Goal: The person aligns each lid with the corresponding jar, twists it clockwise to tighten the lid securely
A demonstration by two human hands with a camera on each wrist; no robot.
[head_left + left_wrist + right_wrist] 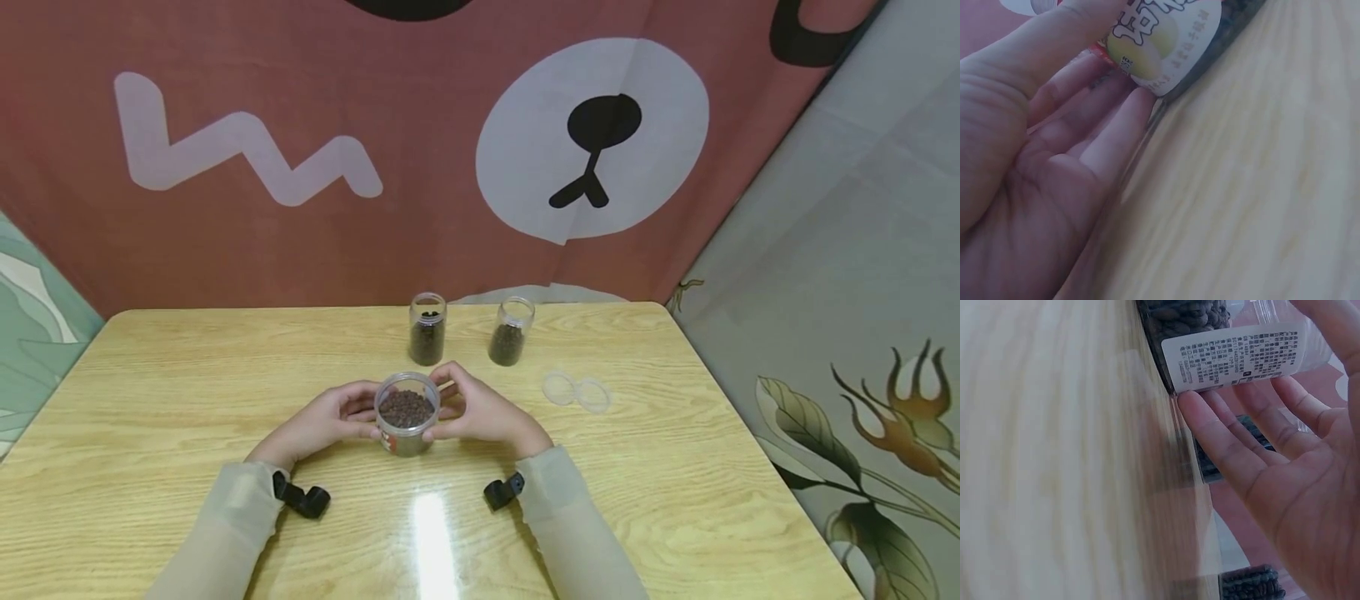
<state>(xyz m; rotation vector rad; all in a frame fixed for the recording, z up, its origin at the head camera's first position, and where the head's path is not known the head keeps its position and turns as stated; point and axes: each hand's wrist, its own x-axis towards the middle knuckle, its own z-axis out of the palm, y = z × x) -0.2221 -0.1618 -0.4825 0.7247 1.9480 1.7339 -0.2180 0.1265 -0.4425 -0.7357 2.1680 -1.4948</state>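
Your left hand (337, 414) and right hand (482, 407) held the wide jar (409, 442) between them, fingers and thumbs curved round its sides; it stood on the tabletop (180, 400), near two taller jars (427, 342).

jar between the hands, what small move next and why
Perhaps ease the left hand and right hand gently off sideways: the jar appears upright on the table, and it is open with loose brown pieces that a knock could spill.

On the jar (407, 443) you hold, a colourful label (1175, 39) shows you large, partly cut-off Chinese characters, and a white label (1235, 356) carries rows of Chinese print too blurred to read.
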